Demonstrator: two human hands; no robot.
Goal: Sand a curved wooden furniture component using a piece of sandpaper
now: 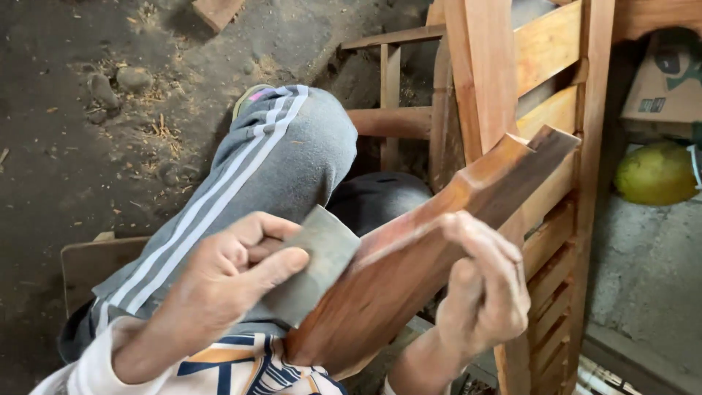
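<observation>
A reddish-brown shaped wooden piece (409, 256) slants from my lap at the bottom centre up to the right, its far end resting against a slatted wooden frame (545, 95). My left hand (227, 274) pinches a folded grey sheet of sandpaper (314, 263) and presses it against the lower left edge of the piece. My right hand (486, 292) wraps over the piece's upper edge from the right and holds it steady. My raised knee in grey striped trousers (278, 153) is just behind the left hand.
Dirt floor with wood chips and stones (110, 88) lies at the left. A cardboard box (669, 80) and a yellow-green round fruit (654, 174) sit at the right behind the frame. A wooden board (88, 267) lies at lower left, a wood block (216, 11) at the top.
</observation>
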